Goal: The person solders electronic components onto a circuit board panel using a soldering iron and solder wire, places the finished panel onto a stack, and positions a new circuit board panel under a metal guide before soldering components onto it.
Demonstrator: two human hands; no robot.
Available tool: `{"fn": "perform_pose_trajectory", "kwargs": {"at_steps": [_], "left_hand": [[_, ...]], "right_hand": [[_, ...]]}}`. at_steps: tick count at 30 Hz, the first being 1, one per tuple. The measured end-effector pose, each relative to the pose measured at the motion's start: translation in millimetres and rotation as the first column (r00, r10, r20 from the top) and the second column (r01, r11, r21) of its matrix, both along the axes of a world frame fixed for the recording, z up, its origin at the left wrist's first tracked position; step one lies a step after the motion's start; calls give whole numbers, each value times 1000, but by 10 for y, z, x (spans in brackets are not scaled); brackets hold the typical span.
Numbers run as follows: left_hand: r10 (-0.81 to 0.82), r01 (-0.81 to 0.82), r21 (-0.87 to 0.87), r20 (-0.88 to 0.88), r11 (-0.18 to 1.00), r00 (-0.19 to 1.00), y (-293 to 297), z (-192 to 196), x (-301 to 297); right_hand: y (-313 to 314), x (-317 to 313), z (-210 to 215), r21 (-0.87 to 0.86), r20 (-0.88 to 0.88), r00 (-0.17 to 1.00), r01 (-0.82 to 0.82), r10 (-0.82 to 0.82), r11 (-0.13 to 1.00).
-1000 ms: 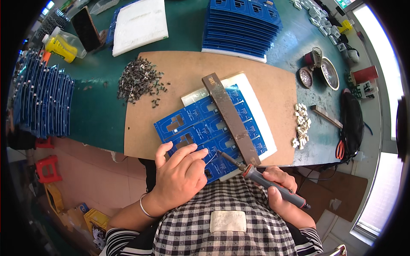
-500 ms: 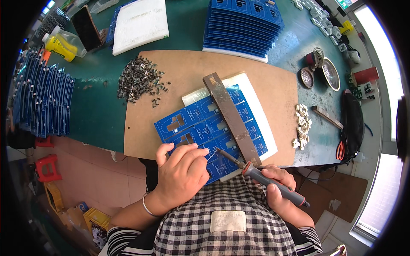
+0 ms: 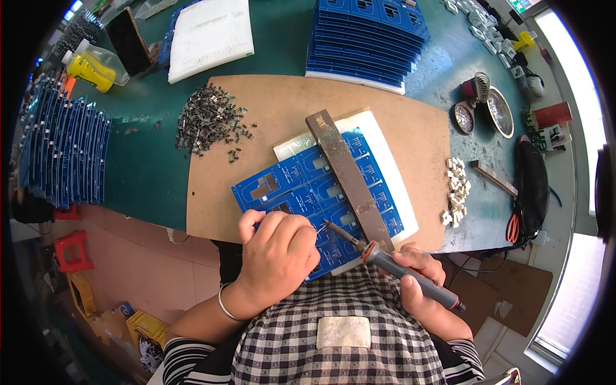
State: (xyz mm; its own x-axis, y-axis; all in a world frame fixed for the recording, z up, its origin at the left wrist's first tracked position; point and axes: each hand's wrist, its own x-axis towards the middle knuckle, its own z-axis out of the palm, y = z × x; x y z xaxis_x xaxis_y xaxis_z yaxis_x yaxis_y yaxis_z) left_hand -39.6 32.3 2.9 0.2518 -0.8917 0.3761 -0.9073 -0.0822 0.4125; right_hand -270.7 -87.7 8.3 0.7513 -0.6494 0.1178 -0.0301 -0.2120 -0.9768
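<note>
Blue, glossy circuit board panel (image 3: pixel 308 192), rectangular, with slots and pale printed markings, is lying on a white foam pad (image 3: pixel 391 160) atop a smooth brown hardboard sheet (image 3: pixel 282 109), near the person's edge of the green tabletop (image 3: pixel 147 167). A flat, dull grey metal bar (image 3: pixel 350 176), worn and scuffed, is resting diagonally across the panel. The left hand (image 3: pixel 279 256) is curling over the panel's near edge, its fingers pressed together and pinching a thin strand of wire, likely solder; the strand is too fine to tell. The right hand (image 3: pixel 420 282) is closing around a soldering iron (image 3: pixel 391 263), grey-handled with a reddish collar, its slim metal tip touching the panel just beside the left fingertips. A heap of small dark metal components (image 3: pixel 208 119) is sitting at the sheet's far left corner; small white blocks (image 3: pixel 457 189) are clustering at its right edge. Stacked blue boards (image 3: pixel 369 38) are standing beyond.
</note>
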Motion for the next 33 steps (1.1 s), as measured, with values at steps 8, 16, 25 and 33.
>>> {"fn": "perform_pose_trajectory", "kwargs": {"at_steps": [8, 16, 25, 33], "left_hand": [[-3, 2, -45, -25, 999, 1000, -21, -4, 40], [-28, 28, -23, -5, 999, 1000, 7, -21, 55], [-40, 40, -26, -9, 999, 999, 39, -25, 39], [1, 3, -76, 54, 997, 999, 204, 1, 38]], "right_hand": [[3, -35, -41, -70, 97, 995, 36, -30, 997], [20, -39, -22, -81, 19, 1000, 26, -24, 996], [-31, -33, -26, -154, 41, 999, 17, -11, 988], [58, -185, -20, -58, 114, 988, 109, -102, 992]]}}
